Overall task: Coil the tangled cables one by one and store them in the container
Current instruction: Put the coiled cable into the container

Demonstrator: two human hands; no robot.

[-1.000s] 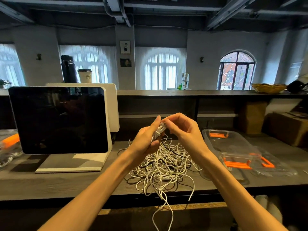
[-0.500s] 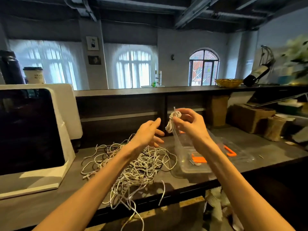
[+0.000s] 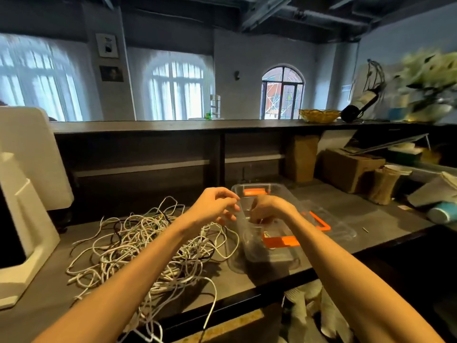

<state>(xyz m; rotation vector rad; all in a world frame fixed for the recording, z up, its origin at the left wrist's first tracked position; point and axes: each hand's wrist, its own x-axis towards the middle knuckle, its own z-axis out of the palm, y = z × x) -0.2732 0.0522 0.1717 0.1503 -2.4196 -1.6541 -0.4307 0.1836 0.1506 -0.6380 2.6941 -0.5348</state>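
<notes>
Head view: right hand (image 3: pixel 268 209) dips curled fingers, grip unclear, into the clear plastic container (image 3: pixel 265 256); left hand (image 3: pixel 214 206) fingers loosely spread above tangled white cables (image 3: pixel 138 243).

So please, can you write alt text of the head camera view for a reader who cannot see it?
A person's right hand reaches down into a clear plastic container with orange clips, while the left hand hovers beside it with loosely curled fingers. A tangled pile of white cables lies on the dark counter to the left.
</notes>
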